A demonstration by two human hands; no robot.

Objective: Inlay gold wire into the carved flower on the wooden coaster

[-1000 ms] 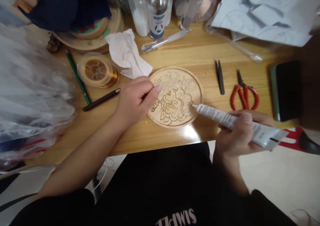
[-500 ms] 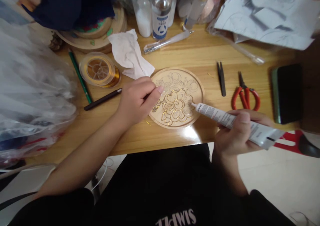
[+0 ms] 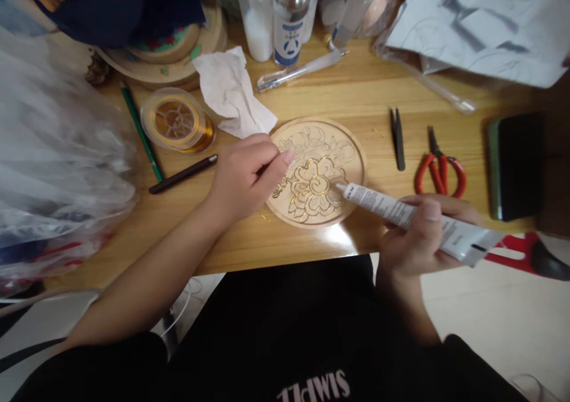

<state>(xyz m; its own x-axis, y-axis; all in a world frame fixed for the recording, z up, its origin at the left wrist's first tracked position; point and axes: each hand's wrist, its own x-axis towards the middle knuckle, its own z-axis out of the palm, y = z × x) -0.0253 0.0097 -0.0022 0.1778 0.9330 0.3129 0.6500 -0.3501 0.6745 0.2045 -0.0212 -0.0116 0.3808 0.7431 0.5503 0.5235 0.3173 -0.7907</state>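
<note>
A round wooden plaque [image 3: 358, 160] with a raised rim lies flat on the table. Gold wire outlines a large flower [image 3: 319, 183] on it, while thin drawn lines fill its upper part. My left hand [image 3: 247, 176] rests over the plaque's left edge, fingers curled and thumb reaching onto its face; whatever the fingers enclose is hidden. In my right hand [image 3: 423, 236] is a white tube [image 3: 378, 205] of what looks like glue, tilted with its narrow nozzle at the flower's right petals. Whether the tip touches the wood I cannot tell.
Black tweezers [image 3: 397, 139], red-handled pliers [image 3: 440, 167] and a phone [image 3: 516, 167] lie at the right. A spool of gold wire [image 3: 177, 121], a green pencil [image 3: 141, 132], a dark pen [image 3: 182, 174] and crumpled tissue [image 3: 234, 93] lie left. Bottles [image 3: 290, 25] stand behind.
The tube's nozzle has shifted slightly left over the flower's right petals, my right hand moving with it. My left hand stays in place on the plaque.
</note>
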